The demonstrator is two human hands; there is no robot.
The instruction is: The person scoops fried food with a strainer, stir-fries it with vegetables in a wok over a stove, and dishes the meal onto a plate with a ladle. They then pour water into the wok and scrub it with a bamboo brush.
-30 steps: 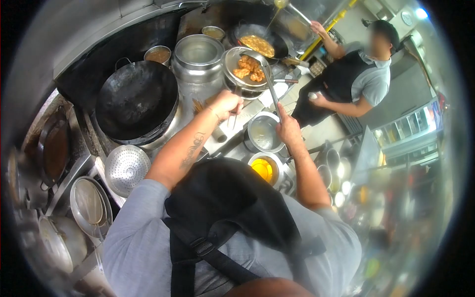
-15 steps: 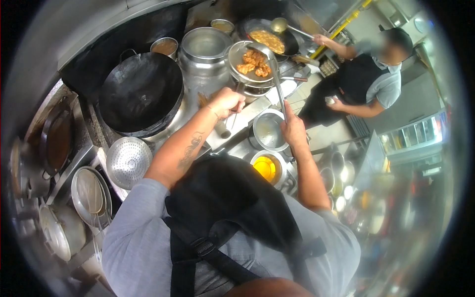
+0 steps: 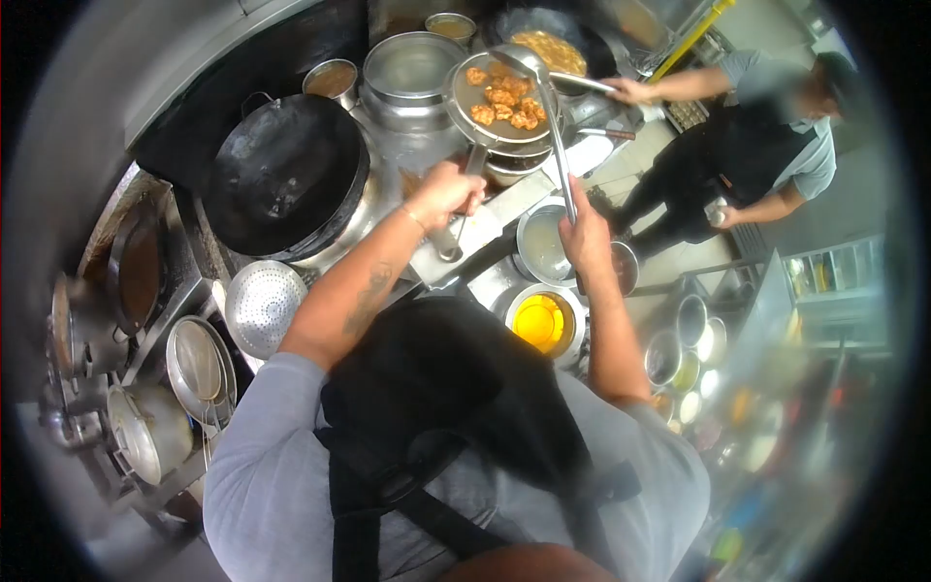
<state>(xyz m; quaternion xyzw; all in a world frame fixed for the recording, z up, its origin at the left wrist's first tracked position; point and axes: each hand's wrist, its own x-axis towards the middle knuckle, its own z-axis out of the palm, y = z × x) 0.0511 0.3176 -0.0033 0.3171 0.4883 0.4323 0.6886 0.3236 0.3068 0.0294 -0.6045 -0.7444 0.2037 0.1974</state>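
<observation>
The strainer's handle is gripped in the closed left hand (image 3: pixel 448 197), and the ladle (image 3: pixel 558 145) is held by its long handle in the right hand (image 3: pixel 588 241), fingers wrapped round. The browned pieces (image 3: pixel 504 97) are carried in the strainer (image 3: pixel 464 99), above a pot (image 3: pixel 509 178) at the far side, right of the large wok (image 3: pixel 281 175). Whether they are touched by the ladle's bowl cannot be told. The pieces can be judged light, crisp outside, probably slick and easily broken if pressed hard. The strainer seems stiff but front-heavy, so it is best held by the handle, kept level, with the likely hot rim avoided.
</observation>
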